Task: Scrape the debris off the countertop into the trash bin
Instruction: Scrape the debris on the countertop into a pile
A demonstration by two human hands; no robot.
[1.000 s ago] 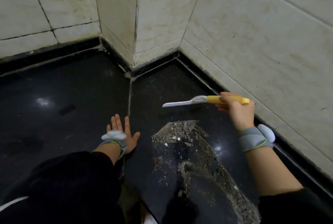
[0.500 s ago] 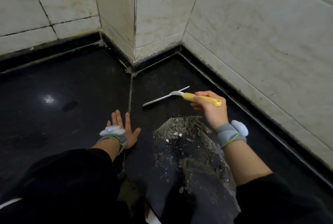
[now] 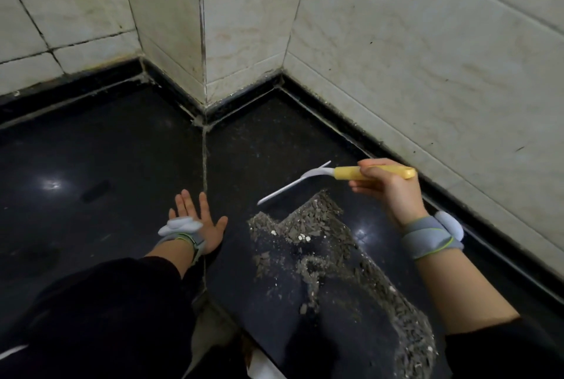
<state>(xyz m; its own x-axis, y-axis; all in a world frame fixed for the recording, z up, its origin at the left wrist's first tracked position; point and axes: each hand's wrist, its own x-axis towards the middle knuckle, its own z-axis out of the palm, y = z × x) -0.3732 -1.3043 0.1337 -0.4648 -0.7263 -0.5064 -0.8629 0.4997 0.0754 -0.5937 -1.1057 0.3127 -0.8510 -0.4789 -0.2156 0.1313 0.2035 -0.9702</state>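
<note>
Black stone counter [image 3: 106,150]: glossy; grout seam [image 3: 204,171] runs 12 to 6 o'clock from the wall corner toward the person.
Debris [image 3: 323,226]: grey-brown crumbs w/ a few white bits, on the slab right of the seam. The band goes from just below frame centre down to 5 o'clock. Its far edge is near the scraper blade.
Scraper [image 3: 305,180]: yellow handle, white blade. Blade points to 8 o'clock from the handle. Can't tell if it touches the counter.
R hand [image 3: 393,192]: fingers curled round the yellow handle, at 3 o'clock of frame centre; grey wristband [image 3: 427,241] w/ white pod.
L hand [image 3: 198,220]: flat on the counter over the seam, fingers straight & a bit spread, at 9 o'clock of the pile.
Walls [image 3: 427,73]: pale marbled tiles at 12 o'clock, black trim at base.
Sleeves [image 3: 106,317]: black, at 7 & 5 o'clock.
</note>
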